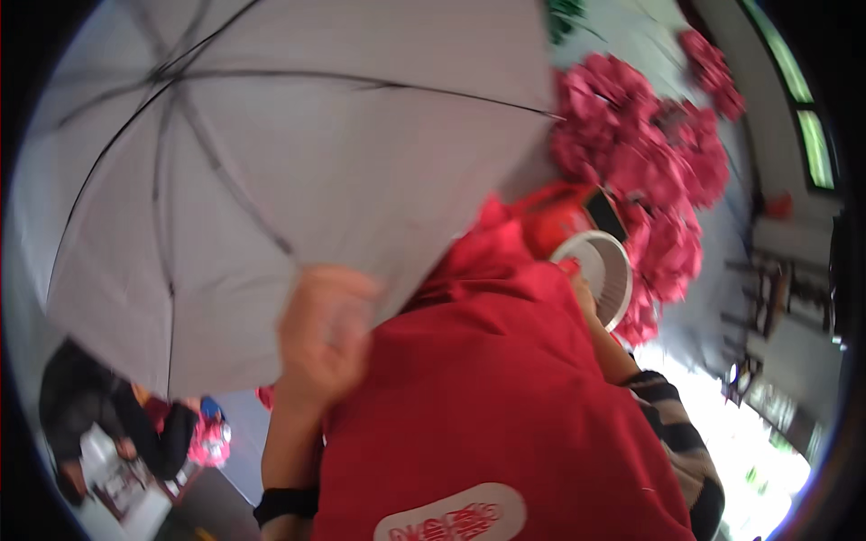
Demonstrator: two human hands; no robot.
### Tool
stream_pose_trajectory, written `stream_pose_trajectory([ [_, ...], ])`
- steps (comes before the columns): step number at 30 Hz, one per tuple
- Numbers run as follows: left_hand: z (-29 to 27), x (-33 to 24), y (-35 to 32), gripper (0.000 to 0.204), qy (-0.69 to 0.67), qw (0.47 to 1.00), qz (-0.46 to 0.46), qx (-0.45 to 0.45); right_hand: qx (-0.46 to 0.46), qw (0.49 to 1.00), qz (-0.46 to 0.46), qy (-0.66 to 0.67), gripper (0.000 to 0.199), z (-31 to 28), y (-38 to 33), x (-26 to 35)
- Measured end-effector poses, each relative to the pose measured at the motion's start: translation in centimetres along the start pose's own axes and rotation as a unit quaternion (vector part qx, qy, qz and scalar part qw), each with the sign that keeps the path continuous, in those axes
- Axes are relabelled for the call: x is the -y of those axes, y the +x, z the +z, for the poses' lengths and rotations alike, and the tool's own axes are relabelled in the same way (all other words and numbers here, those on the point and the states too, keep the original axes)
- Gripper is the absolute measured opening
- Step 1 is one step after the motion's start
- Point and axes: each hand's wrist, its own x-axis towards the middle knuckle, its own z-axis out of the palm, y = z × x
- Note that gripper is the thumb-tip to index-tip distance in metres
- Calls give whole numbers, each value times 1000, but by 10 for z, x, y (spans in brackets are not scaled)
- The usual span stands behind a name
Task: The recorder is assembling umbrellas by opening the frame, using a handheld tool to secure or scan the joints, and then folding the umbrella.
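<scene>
We have an open umbrella (334, 171) filling the left and top, thin pale-grey cloth stretched taut over slim dark ribs (388, 85), inner side facing us; our left hand (329, 334) is curled in front of its lower edge, motion-blurred, can't tell if it grips anything; our right hand (582, 293) is at the near rim of a round white tub (616, 279), smooth-walled, finely ridged inside, tipped toward us; fingers partly hidden, can't tell how firmly they close. Just behind the tub sits a glossy red container (552, 227) with a flat dark panel (604, 214); ruffled deep-pink artificial flowers (640, 171) bunch along the right part of what looks like a pale, smooth table (719, 216), green foliage (565, 18) by its far edge. We wear a creased red apron (487, 388) and a striped knit sleeve (667, 406); beyond are wooden chairs (767, 293), a bright window (816, 149), and, lower left, a dark-clothed co-worker (86, 397).
</scene>
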Motion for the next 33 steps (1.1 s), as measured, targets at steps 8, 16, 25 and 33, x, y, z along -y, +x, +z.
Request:
stream_pose_trajectory([
  [8,-18,-116,23,11,-79,967,242,-2,118,983,-43,136,33,-48,-8,-21],
  [16,-62,-51,-5,25,16,996,87,21,281,778,27,561,41,-203,-90,-59],
  [25,-44,187,-1,30,24,939,-252,-232,375,575,-494,534,46,-439,-83,162],
  [33,-60,196,64,29,-80,873,-364,-315,458,615,-295,569,28,-412,-63,480],
])
